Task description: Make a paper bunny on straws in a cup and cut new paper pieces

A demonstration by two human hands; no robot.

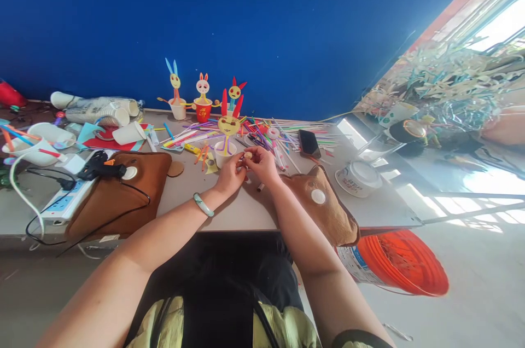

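Both of my hands meet over the table's middle, just right of a white paper cup [225, 154] that carries a yellow rabbit face [228, 125] with red ears. Between the fingertips is a small round, pale disc [248, 155]. My left hand [233, 174], with a bangle on its wrist, has its fingers closed at the disc's left side. My right hand [262, 163] pinches the disc from the right. Behind stand more rabbit figures in cups, one of them red [203, 112].
Brown cushions [118, 200] [328, 208] lie on both sides. At the left are a black glue gun [100, 166], a power strip [65, 200] and paper cups. Colourful sticks, a phone [309, 144] and a white bowl [359, 178] are further right. An orange bucket [404, 263] stands below.
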